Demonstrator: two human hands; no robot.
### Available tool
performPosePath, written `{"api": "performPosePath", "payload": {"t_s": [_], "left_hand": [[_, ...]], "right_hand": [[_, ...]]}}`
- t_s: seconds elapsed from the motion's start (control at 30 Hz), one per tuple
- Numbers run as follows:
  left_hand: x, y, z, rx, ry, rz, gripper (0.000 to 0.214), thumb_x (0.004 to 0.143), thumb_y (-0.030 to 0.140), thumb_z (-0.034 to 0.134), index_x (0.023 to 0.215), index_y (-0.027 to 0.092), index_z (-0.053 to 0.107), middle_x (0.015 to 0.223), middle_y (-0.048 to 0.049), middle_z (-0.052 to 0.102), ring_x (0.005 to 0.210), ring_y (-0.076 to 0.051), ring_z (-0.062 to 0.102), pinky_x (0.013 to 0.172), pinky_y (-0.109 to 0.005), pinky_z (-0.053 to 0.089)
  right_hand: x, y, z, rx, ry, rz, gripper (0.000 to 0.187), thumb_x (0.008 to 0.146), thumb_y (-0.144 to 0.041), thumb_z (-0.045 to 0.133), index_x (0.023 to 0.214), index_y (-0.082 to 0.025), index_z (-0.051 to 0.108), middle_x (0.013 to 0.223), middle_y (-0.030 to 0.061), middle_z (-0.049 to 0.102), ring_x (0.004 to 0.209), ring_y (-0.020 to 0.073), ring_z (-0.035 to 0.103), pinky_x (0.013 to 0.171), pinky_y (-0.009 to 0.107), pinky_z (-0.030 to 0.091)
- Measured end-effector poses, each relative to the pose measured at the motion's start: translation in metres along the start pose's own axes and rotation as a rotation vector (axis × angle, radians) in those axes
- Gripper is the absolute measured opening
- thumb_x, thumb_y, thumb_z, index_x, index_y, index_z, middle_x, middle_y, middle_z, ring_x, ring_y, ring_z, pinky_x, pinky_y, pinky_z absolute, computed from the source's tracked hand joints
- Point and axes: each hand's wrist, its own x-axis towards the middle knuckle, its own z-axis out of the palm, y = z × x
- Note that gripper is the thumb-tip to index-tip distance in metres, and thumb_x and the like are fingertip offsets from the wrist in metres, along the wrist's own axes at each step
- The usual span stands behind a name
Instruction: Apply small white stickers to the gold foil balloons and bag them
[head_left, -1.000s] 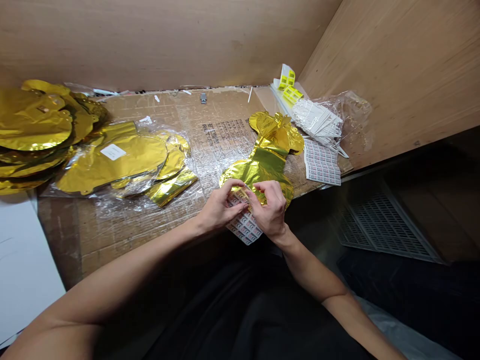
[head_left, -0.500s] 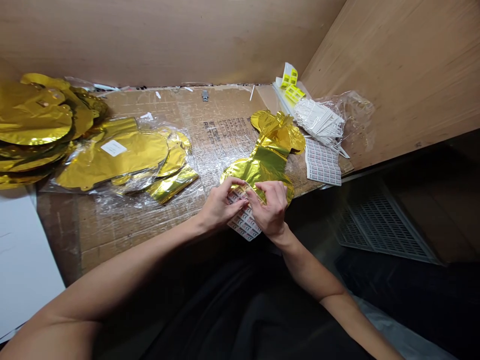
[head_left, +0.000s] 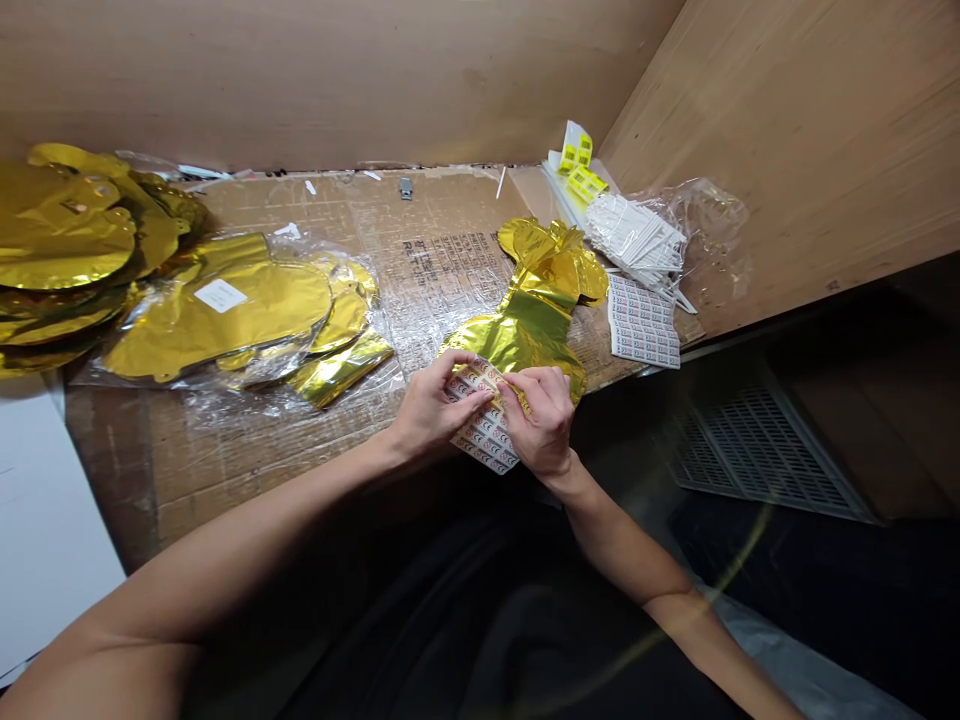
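White rectangular paper sticker sheet (head_left: 486, 440), rows of small printed marks, is held up at the bench's front edge, lower end overhanging. Left hand (head_left: 431, 405) grasps its left side, thumb on the print. Right hand (head_left: 541, 415) pinches at the upper right edge; fingers hide the contact, so can't tell whether a label is lifted.

Risks: pulling too steeply could tear or curl a label; the sheet looks thin enough to buckle. If the left grip slackens, it could drop off the front.

Shiny gold foil shaped piece (head_left: 534, 330) lies right behind the hands. A loose label brushing it could stick askew, and peeling it off might crease the foil.

Further right, the second white printed sheet (head_left: 645, 322) hangs partly past the brown cardboard surface (head_left: 420, 290), near the thin white plastic sticks (head_left: 637, 240). A forearm bump could knock it down.
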Motion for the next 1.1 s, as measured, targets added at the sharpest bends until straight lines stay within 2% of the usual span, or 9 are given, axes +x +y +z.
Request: {"api": "performPosePath", "payload": {"t_s": [0.13,0.27,0.37,0.43,0.57,0.73,0.8,0.9,1.1], "left_hand": [[0.000,-0.001,0.001,0.020,-0.009,0.008,0.042,0.087,0.041,0.081,0.120,0.020,0.066,0.100,-0.0018,0.075,0.063,-0.011,0.058,0.061,-0.024,0.048],[0.008,-0.006,-0.009,0.083,-0.166,0.018,0.039,0.088,0.038,0.078,0.121,0.021,0.066,0.097,-0.0021,0.076,0.067,-0.014,0.064,0.065,-0.026,0.050],[0.018,-0.010,-0.023,0.111,-0.419,0.072,0.038,0.089,0.035,0.074,0.124,0.022,0.067,0.109,-0.0064,0.079,0.084,-0.020,0.073,0.077,-0.030,0.055],[0.023,-0.011,-0.030,0.122,-0.507,0.100,0.049,0.086,0.032,0.077,0.132,0.023,0.066,0.122,-0.0092,0.078,0.096,-0.023,0.076,0.085,-0.032,0.057],[0.025,-0.017,-0.034,0.168,-0.544,0.129,0.065,0.080,0.026,0.078,0.143,0.023,0.062,0.125,-0.0102,0.078,0.105,-0.026,0.077,0.093,-0.035,0.058],[0.024,-0.024,-0.033,0.218,-0.557,0.132,0.073,0.080,0.025,0.077,0.150,0.022,0.058,0.126,-0.0111,0.077,0.106,-0.027,0.076,0.094,-0.037,0.058],[0.025,-0.022,-0.034,0.193,-0.553,0.135,0.071,0.080,0.025,0.077,0.149,0.022,0.060,0.123,-0.0100,0.077,0.104,-0.027,0.076,0.093,-0.037,0.058],[0.024,-0.011,-0.035,0.092,-0.580,0.128,0.069,0.083,0.023,0.076,0.150,0.025,0.060,0.121,-0.0080,0.077,0.100,-0.023,0.076,0.092,-0.034,0.058],[0.014,-0.004,-0.021,-0.006,-0.702,0.149,0.063,0.086,0.017,0.073,0.147,0.025,0.061,0.119,-0.0067,0.077,0.102,-0.022,0.075,0.093,-0.033,0.058]], "right_hand": [[-0.003,-0.003,-0.002,0.013,0.017,-0.053,0.012,0.103,-0.025,0.064,0.094,-0.023,0.073,0.090,0.0074,0.072,0.087,0.0232,0.064,0.085,0.043,0.046],[0.011,0.011,-0.019,0.242,-0.007,0.228,0.017,0.103,-0.031,0.060,0.091,-0.021,0.068,0.089,0.0067,0.070,0.085,0.0212,0.065,0.081,0.038,0.051],[0.029,0.033,-0.031,0.390,-0.298,0.498,0.018,0.096,-0.034,0.065,0.086,-0.019,0.068,0.080,0.0025,0.068,0.072,0.0170,0.060,0.068,0.031,0.048],[0.037,0.044,-0.032,0.420,-0.485,0.572,0.017,0.092,-0.033,0.067,0.082,-0.018,0.069,0.077,0.0009,0.068,0.067,0.0153,0.058,0.065,0.029,0.045],[0.036,0.049,-0.019,0.280,-0.581,0.521,0.016,0.092,-0.030,0.066,0.081,-0.019,0.069,0.078,0.0012,0.071,0.071,0.0167,0.060,0.072,0.032,0.044],[0.021,0.052,-0.009,-0.139,-0.311,0.290,0.022,0.096,-0.037,0.072,0.085,-0.020,0.066,0.090,0.0065,0.071,0.090,0.0238,0.061,0.088,0.039,0.040],[0.020,0.060,-0.010,-0.099,-0.321,0.198,0.020,0.097,-0.040,0.072,0.095,-0.020,0.068,0.097,0.0070,0.072,0.095,0.0242,0.061,0.089,0.039,0.039],[0.025,0.070,-0.011,0.056,-0.496,0.145,0.017,0.096,-0.037,0.073,0.092,-0.021,0.069,0.095,0.0041,0.073,0.093,0.0220,0.062,0.088,0.036,0.040],[0.043,0.079,-0.014,0.326,-0.610,0.360,0.030,0.098,-0.040,0.065,0.077,-0.019,0.071,0.068,-0.0020,0.063,0.063,0.0130,0.051,0.063,0.029,0.037]]}}
